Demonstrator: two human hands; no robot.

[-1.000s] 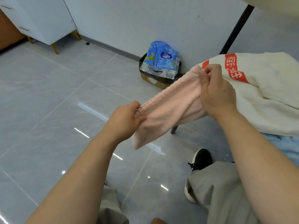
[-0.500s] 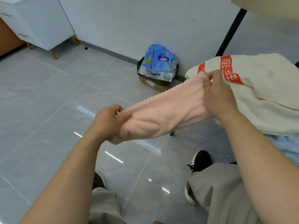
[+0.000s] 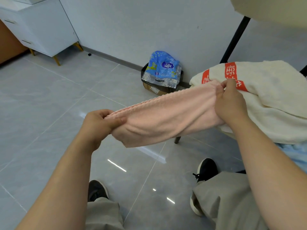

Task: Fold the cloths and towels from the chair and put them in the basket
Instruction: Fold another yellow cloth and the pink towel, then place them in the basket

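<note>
Fingers (image 3: 106,112) of my left hand (image 3: 98,125) are curling round one end of the pink towel (image 3: 166,120), thumb pressing on top. My right hand (image 3: 230,103) is pinching the other end, higher up. Towel is hanging stretched between both hands, in the air above the floor (image 3: 49,105). Its right end is sitting just in front of the cream towel (image 3: 274,100), which is lying heaped on the chair (image 3: 177,139).

Chair (image 3: 177,139) hidden under cream towel (image 3: 274,103) (1 leg shows)
</note>
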